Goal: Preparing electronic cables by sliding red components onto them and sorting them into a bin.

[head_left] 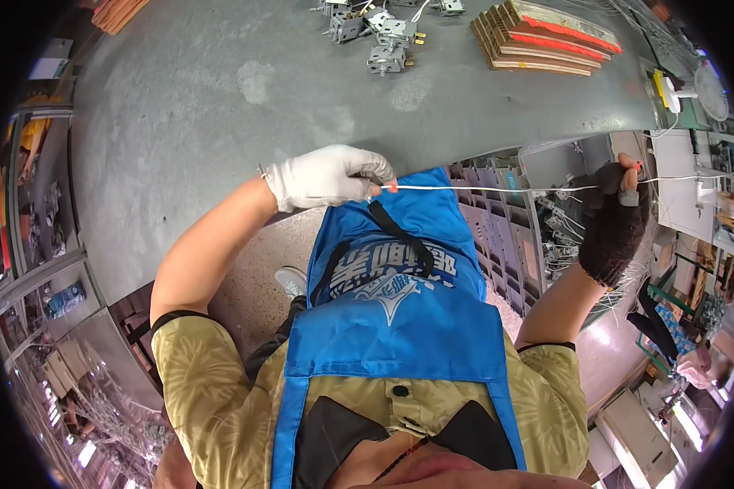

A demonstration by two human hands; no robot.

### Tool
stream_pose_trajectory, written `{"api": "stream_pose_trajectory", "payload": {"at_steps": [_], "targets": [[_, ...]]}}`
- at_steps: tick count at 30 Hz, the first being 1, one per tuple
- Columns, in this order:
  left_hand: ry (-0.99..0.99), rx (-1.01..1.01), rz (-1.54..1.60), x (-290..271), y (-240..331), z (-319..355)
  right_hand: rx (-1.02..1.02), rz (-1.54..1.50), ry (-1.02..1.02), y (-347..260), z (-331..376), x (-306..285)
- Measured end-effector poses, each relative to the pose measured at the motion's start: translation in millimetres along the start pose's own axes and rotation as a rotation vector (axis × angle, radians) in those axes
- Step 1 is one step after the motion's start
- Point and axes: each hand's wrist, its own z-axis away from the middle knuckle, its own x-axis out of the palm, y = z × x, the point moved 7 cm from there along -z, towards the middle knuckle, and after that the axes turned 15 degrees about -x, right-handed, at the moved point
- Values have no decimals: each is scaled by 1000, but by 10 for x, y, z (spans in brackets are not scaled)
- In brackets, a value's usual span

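Observation:
A thin white wire (497, 189) stretches nearly level between my two hands, in front of my blue apron. My left hand (326, 178), in a white glove with bare fingertips, is closed in a pinch on its left end, by the near edge of the table. A small red spot shows at those fingertips; I cannot tell what it is. My right hand (612, 216), in a dark glove with bare fingertips, is closed round the wire farther right, out past the table edge. Beyond this hand the wire runs on to the right.
On the grey table (179, 106) lie several small metal switch-like parts (387, 57) with wires, at the far middle. A stack of brown boards with red edges (546, 41) stands far right. Below the table edge at right, a grey crate (559, 232) holds more metal parts. A small white fan (705, 91) stands beyond.

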Motion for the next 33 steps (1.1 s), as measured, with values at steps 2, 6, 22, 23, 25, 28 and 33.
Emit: {"api": "stream_pose_trajectory", "payload": {"at_steps": [2, 6, 22, 23, 25, 28, 33], "targets": [[-211, -323, 25, 71, -7, -16, -41, 88, 17, -172, -35, 41], [-65, 358, -118, 51, 743, 305, 65, -344, -92, -487, -116, 107], [198, 425, -118, 12, 793, 114, 13, -331, -228, -731, -181, -93], [197, 429, -120, 24, 815, 126, 34, -415, -237, -705, -196, -92], [326, 458, -105, -45, 894, 191, -3, -462, -157, -648, -236, -168], [410, 515, -87, -44, 936, 200, -61, -502, -5, -539, -270, -279], [407, 190, -99, -129, 807, -32, -132, -417, 13, -315, -448, -690]]}}
